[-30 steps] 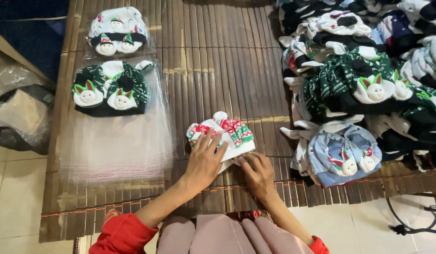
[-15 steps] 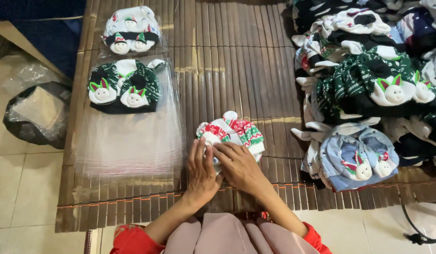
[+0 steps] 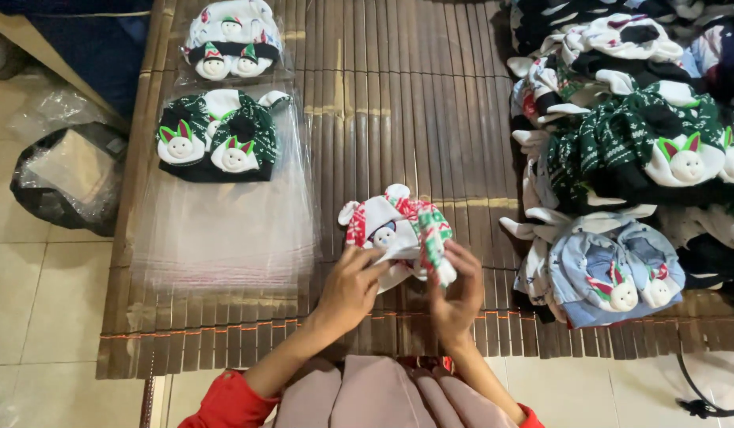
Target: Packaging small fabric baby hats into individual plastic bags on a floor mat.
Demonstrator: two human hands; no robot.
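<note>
The hat (image 3: 399, 230) in the hands is white with red and green knit patterning and a small white face; the hat (image 3: 218, 143) near the surface's left edge is dark green with white pattern and red-green ears; the hat (image 3: 232, 36) at the far left corner is white with a black band; the hat (image 3: 613, 269) near the right edge is pale blue; the surface (image 3: 399, 95) is brown slats; the sleeves (image 3: 224, 400) are red.

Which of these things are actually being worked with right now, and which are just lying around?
In hand:
- left hand and right hand, both gripping the red-and-white knitted hat
- clear plastic bags beside it, the green hat lying on them

Lying about:
- pile of hats at the right
- black bag on the floor
- slatted mat
</note>
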